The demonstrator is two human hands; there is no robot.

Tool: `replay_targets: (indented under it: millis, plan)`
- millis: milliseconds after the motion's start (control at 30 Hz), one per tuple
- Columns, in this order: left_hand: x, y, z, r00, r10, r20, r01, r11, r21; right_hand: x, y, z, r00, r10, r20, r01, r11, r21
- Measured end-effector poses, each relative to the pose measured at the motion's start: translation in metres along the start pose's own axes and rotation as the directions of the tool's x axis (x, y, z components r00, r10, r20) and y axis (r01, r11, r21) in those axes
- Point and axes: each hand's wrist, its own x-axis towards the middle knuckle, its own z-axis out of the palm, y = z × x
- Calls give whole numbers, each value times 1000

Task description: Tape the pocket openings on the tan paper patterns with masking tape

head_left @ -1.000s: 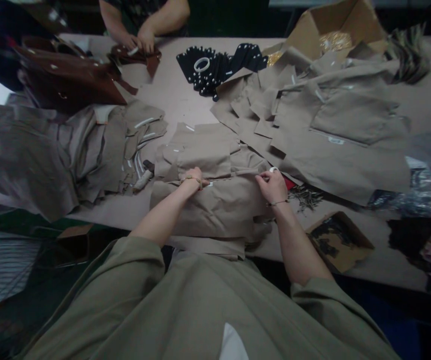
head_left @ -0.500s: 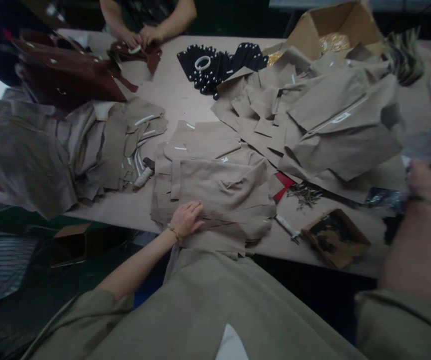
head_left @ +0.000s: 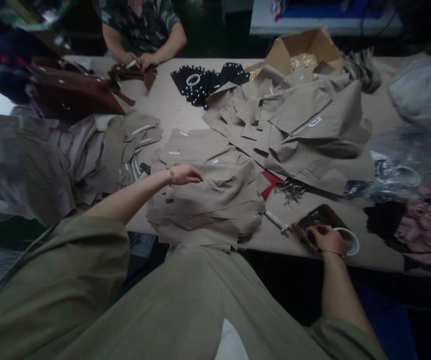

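Note:
My left hand is over the stack of beige fabric pieces in front of me, palm down with its fingers stretched out; nothing shows in it. At the right, my right hand reaches into a small cardboard box of dark pieces. Its fingers are bent, and what they hold, if anything, is hidden. A white tape ring is beside this hand, at the wrist. Left of the box lies a light-handled tool, with a pile of small metal parts behind it.
Beige fabric piles lie at the left and right. A brown bag stands back left. Across the table, a person's hands work on brown leather. Plastic bags and pink cloth lie at the right.
My right hand has moved from the far right down and left into the small box, where the tape ring now shows. My left hand has shifted farther up the fabric stack. The view has shifted.

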Motion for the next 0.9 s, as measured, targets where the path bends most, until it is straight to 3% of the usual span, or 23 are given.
replay_targets:
  millis: [33,100,200,300,367,467,600,667,733,800,833,900]
  plan:
    - [1,6,-4,1000,-15,6,15,997,71,2,0,1,1000,24,-1,-24,1000,5]
    - [-1,24,13,998,-39,-39,46,980,193,1,-2,4,997,71,-7,-71,997,11]
    - [-8,50,81,992,46,-116,-17,970,243,-7,-7,7,996,88,-29,-87,996,38]
    - [-10,61,141,969,26,-246,33,972,235,-15,-14,4,998,59,-29,-57,997,46]
    - [-8,62,160,945,9,-327,68,972,224,-18,-19,1,1000,17,-17,-17,999,32]
    - [-3,58,163,935,70,-348,19,969,247,-20,-27,-2,1000,-1,4,1,1000,4]
    - [-3,56,159,950,139,-279,-65,964,259,-19,-36,-1,999,-22,37,21,999,38]
    - [-6,60,153,971,83,-226,-21,964,264,-18,-38,-1,998,-25,52,22,998,58]
    - [-6,66,132,980,-28,-195,82,959,272,-16,-39,-1,998,-5,66,1,998,63]
    - [-4,71,87,962,-123,-245,190,943,273,-16,-39,-1,997,11,81,-16,998,65]
    - [-1,73,55,937,-160,-309,247,932,265,-16,-40,-2,996,17,88,-23,998,65]
    - [4,77,-27,850,-202,-487,343,913,221,-17,-41,-2,996,10,83,-17,997,77]
